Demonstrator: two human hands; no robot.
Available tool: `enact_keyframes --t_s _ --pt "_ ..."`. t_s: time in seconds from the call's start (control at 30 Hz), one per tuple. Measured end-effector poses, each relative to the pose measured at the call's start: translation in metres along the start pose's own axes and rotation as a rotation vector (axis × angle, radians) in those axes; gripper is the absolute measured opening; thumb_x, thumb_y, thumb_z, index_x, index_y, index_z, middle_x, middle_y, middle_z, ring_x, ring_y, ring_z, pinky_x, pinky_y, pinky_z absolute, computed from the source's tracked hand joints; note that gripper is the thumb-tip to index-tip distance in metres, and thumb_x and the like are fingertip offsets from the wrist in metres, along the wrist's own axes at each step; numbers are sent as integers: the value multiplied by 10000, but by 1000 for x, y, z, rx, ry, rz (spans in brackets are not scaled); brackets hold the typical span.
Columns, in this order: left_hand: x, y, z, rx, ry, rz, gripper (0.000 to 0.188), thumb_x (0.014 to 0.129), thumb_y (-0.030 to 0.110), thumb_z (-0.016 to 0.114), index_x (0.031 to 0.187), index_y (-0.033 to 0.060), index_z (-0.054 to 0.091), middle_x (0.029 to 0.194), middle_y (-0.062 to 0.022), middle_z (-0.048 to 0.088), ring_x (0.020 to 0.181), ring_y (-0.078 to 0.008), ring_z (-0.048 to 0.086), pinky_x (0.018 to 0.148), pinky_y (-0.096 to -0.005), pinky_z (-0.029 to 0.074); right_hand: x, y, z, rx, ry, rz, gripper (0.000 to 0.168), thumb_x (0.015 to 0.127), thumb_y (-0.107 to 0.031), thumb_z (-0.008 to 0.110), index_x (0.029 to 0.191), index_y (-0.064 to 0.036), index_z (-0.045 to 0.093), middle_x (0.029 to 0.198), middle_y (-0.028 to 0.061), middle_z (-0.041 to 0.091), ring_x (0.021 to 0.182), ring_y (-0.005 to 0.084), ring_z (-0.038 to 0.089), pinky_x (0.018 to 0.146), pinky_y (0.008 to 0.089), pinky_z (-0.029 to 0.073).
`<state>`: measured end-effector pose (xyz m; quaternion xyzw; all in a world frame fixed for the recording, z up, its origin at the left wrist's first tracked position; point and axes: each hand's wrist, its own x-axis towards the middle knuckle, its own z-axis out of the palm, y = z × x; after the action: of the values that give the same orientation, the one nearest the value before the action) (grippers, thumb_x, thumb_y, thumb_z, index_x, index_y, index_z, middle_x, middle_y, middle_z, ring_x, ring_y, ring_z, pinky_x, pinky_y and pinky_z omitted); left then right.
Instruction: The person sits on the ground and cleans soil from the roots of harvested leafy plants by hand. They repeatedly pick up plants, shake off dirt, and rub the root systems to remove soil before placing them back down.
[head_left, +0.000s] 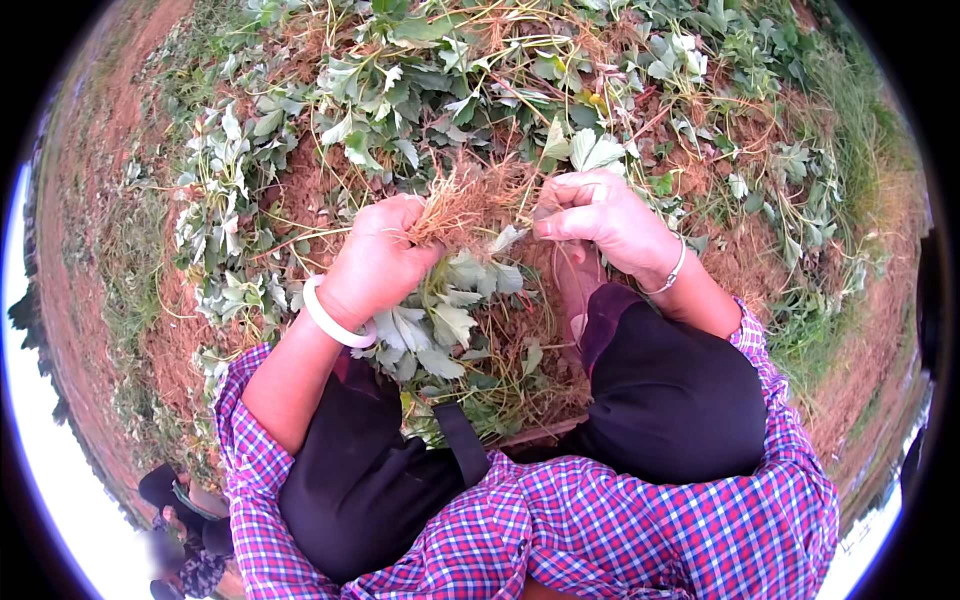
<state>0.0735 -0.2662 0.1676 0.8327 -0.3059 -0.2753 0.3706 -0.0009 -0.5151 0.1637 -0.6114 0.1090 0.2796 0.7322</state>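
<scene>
My left hand (379, 259) is closed around a bunch of uprooted plants that look like strawberry seedlings. Their tan, fibrous roots (454, 202) stick out above the fist towards the right. Broad toothed green leaves (427, 330) with pale undersides hang below it, between my knees. Just right of the roots, my right hand (600, 217) pinches a thin plant strand between thumb and fingertips. Where that strand ends is hard to make out. The stems inside the left fist are hidden.
Loose heaps of similar plants (420, 97) with bare roots lie on reddish soil (180, 337) ahead of me. My shoe (577, 289) is below the right hand. Tall grass (847, 150) grows at the right. Another person (191, 525) is low at the left rim.
</scene>
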Motion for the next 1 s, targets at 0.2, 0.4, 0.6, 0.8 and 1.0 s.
enact_keyframes --t_s 0.2,0.4,0.6,0.8,1.0 --pt "-14 -34 -27 -842 268 -460 236 809 86 672 1025 33 596 803 -5 627 602 -68 526 492 -212 386 -23 -6 -31 159 375 -225 142 813 -147 670 796 -8 647 659 -14 574 508 32 466 447 187 390" --pt "-29 -48 -41 -1140 225 -419 398 852 79 586 1236 51 483 1084 -66 620 815 -123 601 530 -220 435 -7 8 -16 -379 -379 -38 168 846 -151 612 902 -8 682 721 39 655 589 73 579 532 215 477" --pt "-24 -48 -32 -1120 -45 -311 472 819 84 614 1261 35 453 1078 -92 611 743 -107 571 496 -207 421 -4 -15 -38 556 -332 -318 269 892 -197 585 897 64 649 699 109 658 457 86 543 431 196 446" --pt "-18 -25 -21 -1206 -176 -332 529 808 134 637 1276 10 425 1045 -126 601 709 -126 568 495 -207 425 32 -11 30 50 -242 -186 373 904 -139 539 1245 8 523 999 57 649 697 102 605 531 222 500" --pt "-16 -16 -14 -1194 -212 -431 452 821 108 637 1234 12 481 959 -62 614 642 -81 515 488 -199 376 35 8 22 -142 -197 -182 246 883 -218 615 1033 -29 665 725 -18 605 607 64 528 526 209 439"
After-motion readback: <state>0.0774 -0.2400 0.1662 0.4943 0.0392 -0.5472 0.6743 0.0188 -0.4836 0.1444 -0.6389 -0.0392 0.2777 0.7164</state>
